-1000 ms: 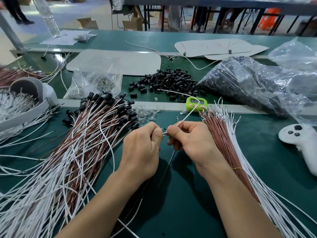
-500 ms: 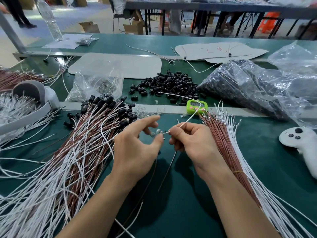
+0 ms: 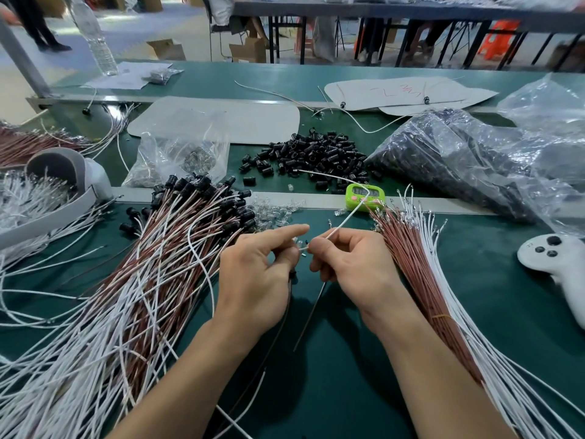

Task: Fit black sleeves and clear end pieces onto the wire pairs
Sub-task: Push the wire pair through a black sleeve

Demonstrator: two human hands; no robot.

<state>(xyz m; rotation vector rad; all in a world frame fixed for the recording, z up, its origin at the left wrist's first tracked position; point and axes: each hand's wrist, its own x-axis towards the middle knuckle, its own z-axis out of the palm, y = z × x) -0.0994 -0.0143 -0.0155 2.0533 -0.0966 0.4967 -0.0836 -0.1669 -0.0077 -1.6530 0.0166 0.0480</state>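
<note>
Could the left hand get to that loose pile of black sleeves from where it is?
Probably yes: the black sleeves lie uncovered beyond the left hand, though it already pinches a small clear piece.

A second ago I had my left hand [image 3: 256, 274] curled into a fist, knuckles pressed up against my right hand [image 3: 354, 264]. Since then it has opened: the index finger [image 3: 289, 231] now sticks out straight toward the far edge of the tabletop, and the thumb has dropped below it, pinching near the tip of the white wire [image 3: 342, 221]. A small gap has appeared between the two hands, and the wire's bare end now shows in it. A tiny clear end piece [image 3: 297, 239] has become visible at my left fingertips. My view has also tipped down slightly.
</note>
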